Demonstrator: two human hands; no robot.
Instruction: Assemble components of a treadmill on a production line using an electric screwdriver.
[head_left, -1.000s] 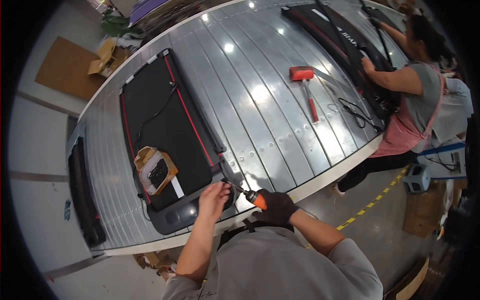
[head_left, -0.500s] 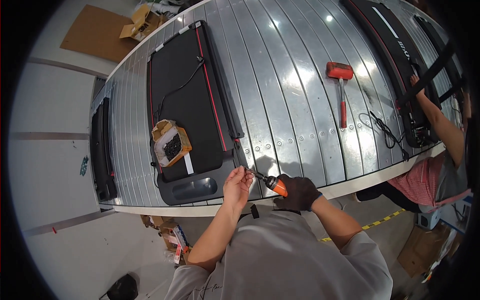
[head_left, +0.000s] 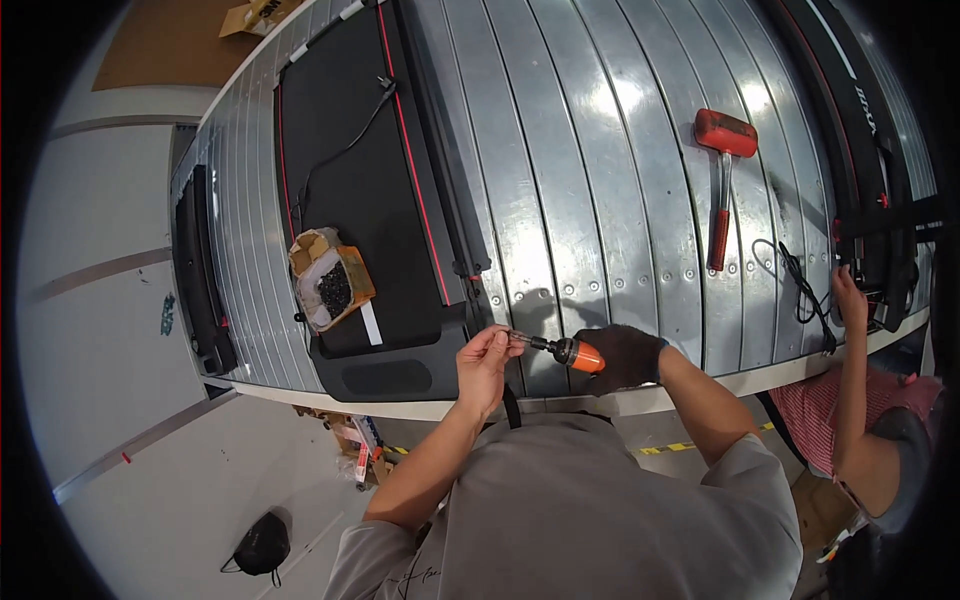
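The right hand (head_left: 625, 357), wearing a dark glove, is gripping the orange body of a power screwdriver (head_left: 578, 354), its fingers wrapping fully around the tool. The driver is lying nearly level, its bit pointing toward the person's left. The left hand (head_left: 486, 357) is bare and is meeting that bit at its tip — thumb and fingertips are pinching together there, almost closed, and whether a screw is sitting between them is too small to tell. Both hands are hovering over the near edge of the ribbed metal table (head_left: 600, 190), just beside the front corner of a black treadmill (head_left: 375, 190) lying flat on it.

On the treadmill's belt an open cardboard box (head_left: 330, 280) is sitting, holding small dark screws. Farther right on the table a red-headed mallet (head_left: 722, 180) is lying by itself, with a black cable (head_left: 795, 285) near it. At the far right a co-worker's hand (head_left: 850, 298) is resting against a 2nd black treadmill (head_left: 860, 110).
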